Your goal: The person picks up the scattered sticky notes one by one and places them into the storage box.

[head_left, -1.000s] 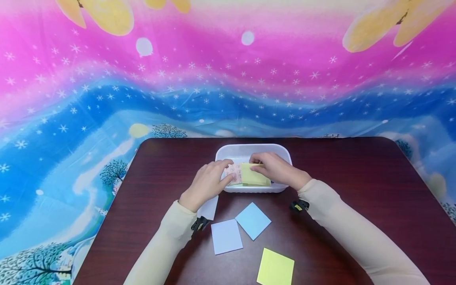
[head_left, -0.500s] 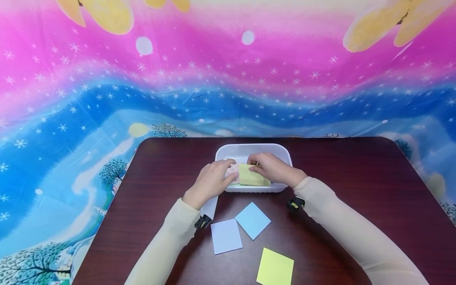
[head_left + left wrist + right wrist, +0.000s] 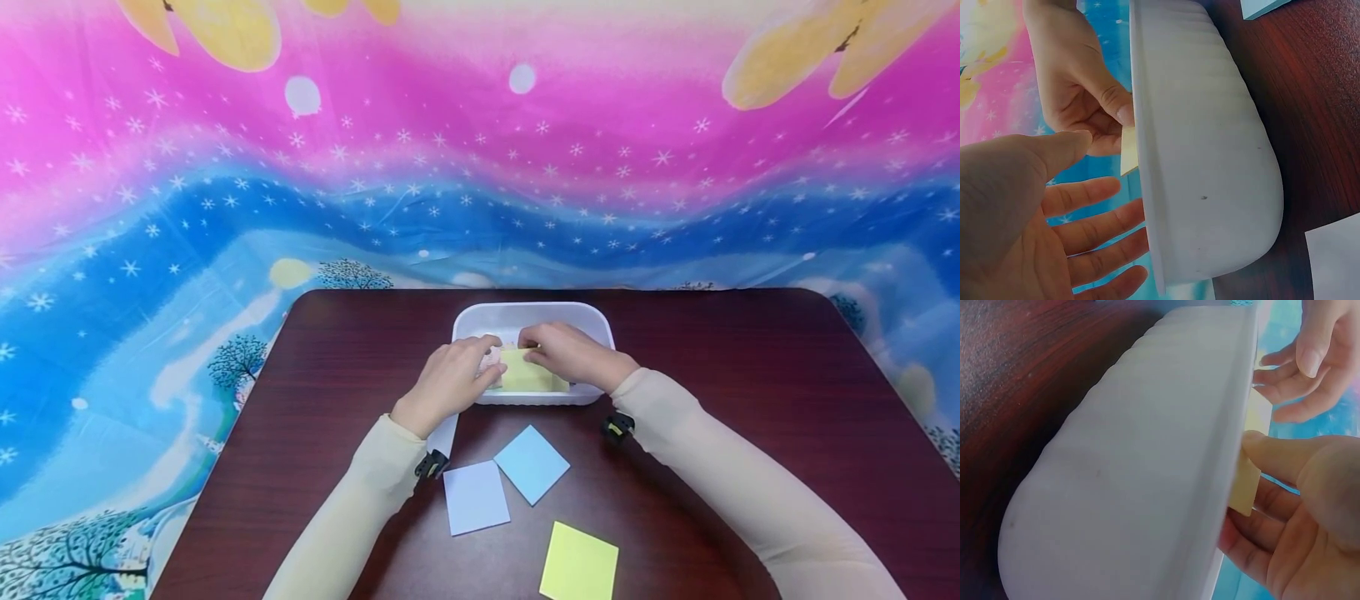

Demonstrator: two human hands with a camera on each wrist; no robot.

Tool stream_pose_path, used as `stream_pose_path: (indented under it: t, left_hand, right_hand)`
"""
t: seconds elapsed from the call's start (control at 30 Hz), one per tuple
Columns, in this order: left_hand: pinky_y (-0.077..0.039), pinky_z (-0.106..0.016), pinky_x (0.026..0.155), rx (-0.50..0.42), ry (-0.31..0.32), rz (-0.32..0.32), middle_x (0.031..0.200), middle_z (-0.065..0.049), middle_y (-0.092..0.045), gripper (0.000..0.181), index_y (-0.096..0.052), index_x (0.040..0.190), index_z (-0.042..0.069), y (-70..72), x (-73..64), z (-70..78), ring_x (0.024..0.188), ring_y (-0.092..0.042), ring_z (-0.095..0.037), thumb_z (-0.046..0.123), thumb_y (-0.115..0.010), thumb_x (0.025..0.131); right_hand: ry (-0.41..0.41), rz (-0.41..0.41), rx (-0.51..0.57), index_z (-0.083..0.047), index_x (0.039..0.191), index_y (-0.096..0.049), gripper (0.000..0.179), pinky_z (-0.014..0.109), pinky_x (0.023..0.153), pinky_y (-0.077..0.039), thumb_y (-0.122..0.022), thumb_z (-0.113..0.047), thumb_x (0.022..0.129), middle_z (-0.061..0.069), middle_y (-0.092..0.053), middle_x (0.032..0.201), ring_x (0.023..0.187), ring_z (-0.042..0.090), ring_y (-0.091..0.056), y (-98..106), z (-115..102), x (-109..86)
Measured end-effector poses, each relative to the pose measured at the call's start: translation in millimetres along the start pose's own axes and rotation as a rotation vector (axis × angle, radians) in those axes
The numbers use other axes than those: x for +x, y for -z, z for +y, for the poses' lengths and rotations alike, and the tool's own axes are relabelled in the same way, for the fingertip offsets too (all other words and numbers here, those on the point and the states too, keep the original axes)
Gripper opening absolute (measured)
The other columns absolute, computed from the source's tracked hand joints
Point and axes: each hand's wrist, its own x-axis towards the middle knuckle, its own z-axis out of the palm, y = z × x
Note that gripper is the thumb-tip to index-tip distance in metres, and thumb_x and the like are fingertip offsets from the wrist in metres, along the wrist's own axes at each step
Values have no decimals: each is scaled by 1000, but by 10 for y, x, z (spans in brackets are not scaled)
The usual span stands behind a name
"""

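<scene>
A white plastic basin stands at the far side of the table. Over its front part, my right hand pinches a yellow sticky note pad between thumb and fingers. The pad's edge shows above the rim in the right wrist view. My left hand is at the basin's left end, its fingers extended and apart, with nothing gripped. A pale pink patterned paper lies between the left fingers and the yellow pad, partly covered by both. The basin's near wall hides its contents from both wrist cameras.
On the table, nearer the body, lie a blue note pad, a lavender one and another yellow one. A white sheet is partly hidden under the left wrist. A printed cloth hangs behind the table.
My right hand has shifted slightly left with the yellow pad, which covers more of the patterned paper. My left hand has edged right, toward the pad.
</scene>
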Motion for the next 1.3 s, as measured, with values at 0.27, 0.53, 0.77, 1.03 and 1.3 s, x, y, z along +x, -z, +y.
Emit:
stream_pose_path:
  t: [0.27,0.53,0.77,1.03,1.3]
  left_hand:
    - [-57,-43,82,-1,-10,-18,123,-5,-72,40,-63,132,13,-23,11,18,104,-71,-23,37,-63,100]
    - [-57,-43,84,14,-14,-28,125,-5,-72,41,-62,134,14,-46,25,25,107,-71,-23,38,-62,100]
    - [-57,-43,88,21,-2,-37,127,-5,-71,42,-62,135,13,-49,36,27,111,-70,-23,38,-62,100]
    - [-56,-45,91,14,3,-34,128,-6,-71,43,-61,136,13,-51,33,30,114,-69,-24,38,-62,100]
    - [-56,-46,91,11,1,-21,129,-6,-71,42,-62,135,13,-65,32,20,115,-69,-25,37,-62,100]
  right_hand:
    - [-12,-9,-40,-8,104,-72,9,34,76,-51,-67,-11,97,3,-73,94,77,13,-58,1,-17,20]
    - [-53,-18,-51,-7,118,-71,26,39,85,-55,-70,-21,96,8,-75,110,92,17,-67,-11,-14,29]
    - [-77,-40,-54,-5,126,-68,37,42,94,-54,-69,-27,96,10,-73,120,103,21,-68,-12,-6,35]
    - [-81,-64,-67,-5,134,-64,46,43,95,-54,-68,-32,97,10,-71,125,103,20,-66,-16,2,37]
    - [-86,-68,-49,-6,138,-60,50,46,99,-53,-67,-34,97,12,-68,133,112,25,-66,-33,28,23]
